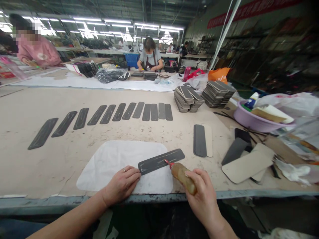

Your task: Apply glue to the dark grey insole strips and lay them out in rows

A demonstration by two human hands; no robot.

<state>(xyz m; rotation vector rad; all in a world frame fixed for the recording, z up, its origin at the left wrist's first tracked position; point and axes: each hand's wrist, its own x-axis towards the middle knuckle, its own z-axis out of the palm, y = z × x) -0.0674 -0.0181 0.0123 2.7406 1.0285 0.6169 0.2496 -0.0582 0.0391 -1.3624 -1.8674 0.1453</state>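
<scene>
A dark grey strip piece [161,160] lies at a slant on a white sheet [117,159] at the table's near edge. My left hand [122,184] presses its fingertips flat on the strip's left end and wears a ring. My right hand [203,196] is wrapped round a brownish glue bottle [183,176]. The bottle's red nozzle touches the strip near its middle, where thin glue lines show.
A row of several dark strips [107,114] lies across the table. Stacks of pieces [186,98] stand at the back right, beside a purple basin [251,121] and loose pieces [246,162]. Two people work at far tables.
</scene>
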